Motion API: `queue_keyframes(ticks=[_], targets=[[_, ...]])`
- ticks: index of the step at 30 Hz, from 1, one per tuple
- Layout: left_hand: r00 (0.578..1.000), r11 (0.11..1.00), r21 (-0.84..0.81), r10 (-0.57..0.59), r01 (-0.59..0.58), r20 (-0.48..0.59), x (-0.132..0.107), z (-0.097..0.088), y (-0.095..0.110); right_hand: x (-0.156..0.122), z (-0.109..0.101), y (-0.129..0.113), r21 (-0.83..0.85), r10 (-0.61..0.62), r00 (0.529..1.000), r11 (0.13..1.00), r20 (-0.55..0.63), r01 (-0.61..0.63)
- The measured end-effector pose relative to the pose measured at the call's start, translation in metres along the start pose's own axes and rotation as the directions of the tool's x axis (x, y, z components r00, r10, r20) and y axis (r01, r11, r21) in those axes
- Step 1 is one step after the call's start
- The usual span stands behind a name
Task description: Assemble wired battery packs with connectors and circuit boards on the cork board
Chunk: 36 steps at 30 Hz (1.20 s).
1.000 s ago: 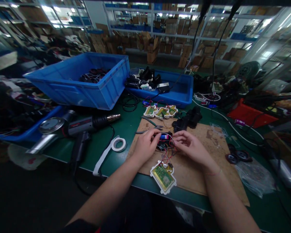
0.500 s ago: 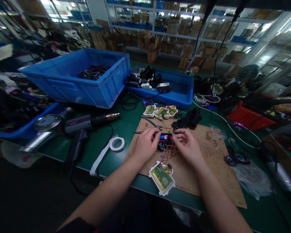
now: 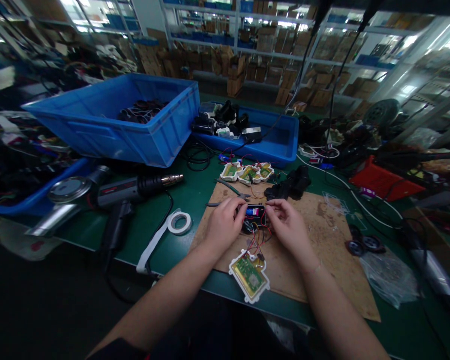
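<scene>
While the green circuit board lies on the near side of your fingers, thin wires run from it toward the black housing between them. Your left hand pinches the housing's left end; your right hand bunches its fingertips at the other, though whether they grip rim or wire cannot be told. You seem to be seating the blue battery; next probably calls for keeping wires clear of the rim. Just beyond your fingers lie pliers, then white-framed boards.
</scene>
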<state>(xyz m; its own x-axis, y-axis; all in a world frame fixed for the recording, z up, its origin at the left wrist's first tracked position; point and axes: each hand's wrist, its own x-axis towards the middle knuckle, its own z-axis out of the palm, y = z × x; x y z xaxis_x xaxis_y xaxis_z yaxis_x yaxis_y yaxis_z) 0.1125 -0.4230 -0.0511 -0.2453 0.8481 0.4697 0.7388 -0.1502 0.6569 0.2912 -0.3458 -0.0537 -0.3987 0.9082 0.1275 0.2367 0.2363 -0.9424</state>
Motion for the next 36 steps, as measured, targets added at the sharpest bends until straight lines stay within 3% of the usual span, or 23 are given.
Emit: queue_keyframes(ticks=[14, 30, 36], targets=[[1.0, 1.0, 0.024, 0.004, -0.004, -0.025, 0.001, 0.001, -0.001, 0.007, 0.007, 0.001, 0.035, 0.024, 1.0, 0.999, 0.018, -0.025], [0.996, 0.984, 0.153, -0.082, 0.088, -0.047, 0.003, 0.002, 0.01, 0.004, 0.007, -0.003, 0.005, -0.016, 1.0, 1.0, 0.026, 0.015], [0.998, 0.996, 0.072, -0.055, 0.057, -0.029, 0.004, 0.001, 0.012, 0.004, 0.007, -0.001, -0.02, -0.035, 0.999, 0.999, 0.016, 0.035]])
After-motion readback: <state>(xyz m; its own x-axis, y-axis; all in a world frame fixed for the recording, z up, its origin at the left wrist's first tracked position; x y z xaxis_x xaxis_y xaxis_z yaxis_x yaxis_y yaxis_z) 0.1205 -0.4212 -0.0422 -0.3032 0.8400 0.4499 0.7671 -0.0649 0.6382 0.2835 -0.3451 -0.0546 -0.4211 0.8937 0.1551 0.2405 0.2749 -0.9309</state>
